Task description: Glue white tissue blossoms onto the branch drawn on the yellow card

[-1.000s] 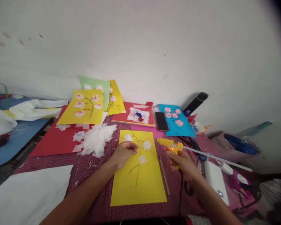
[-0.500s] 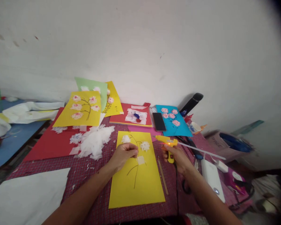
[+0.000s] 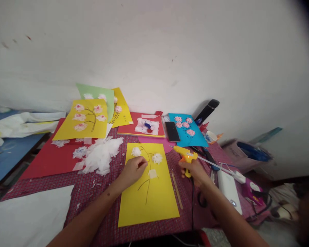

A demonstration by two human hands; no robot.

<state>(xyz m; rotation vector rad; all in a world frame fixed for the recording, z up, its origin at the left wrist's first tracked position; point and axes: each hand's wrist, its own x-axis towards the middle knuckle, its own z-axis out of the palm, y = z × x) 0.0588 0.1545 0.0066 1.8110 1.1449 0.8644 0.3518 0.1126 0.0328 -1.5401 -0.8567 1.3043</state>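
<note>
A yellow sheet of paper [image 3: 154,206] lies on the checked cloth before me, with thin drawn stems on it. Two white tissue flowers [image 3: 157,158] sit near its top, and a small pale square of paper [image 3: 152,174] lies mid-sheet. My left hand [image 3: 134,170] is over the sheet's left half, between the flowers, its fingers pinched together. Whatever may be between those fingertips is hidden. To the right of the sheet, my right hand [image 3: 194,168] grips a yellow hot glue gun [image 3: 186,153]. Its nozzle points left and a glue stick [image 3: 213,162] sticks out behind.
A heap of white tissue pieces [image 3: 100,157] lies left of the sheet, by red paper [image 3: 46,157]. Finished flower pictures [image 3: 86,118] lean at the back. A phone [image 3: 172,131] rests by a blue picture [image 3: 199,135]. A wooden stick [image 3: 177,190] and a white power bank [image 3: 229,192] lie rightward.
The whole view has shifted slightly. My left hand has drawn back a little to the left, still pinched. The glue gun has moved slightly right, away from the sheet, its nozzle tipped up more.
</note>
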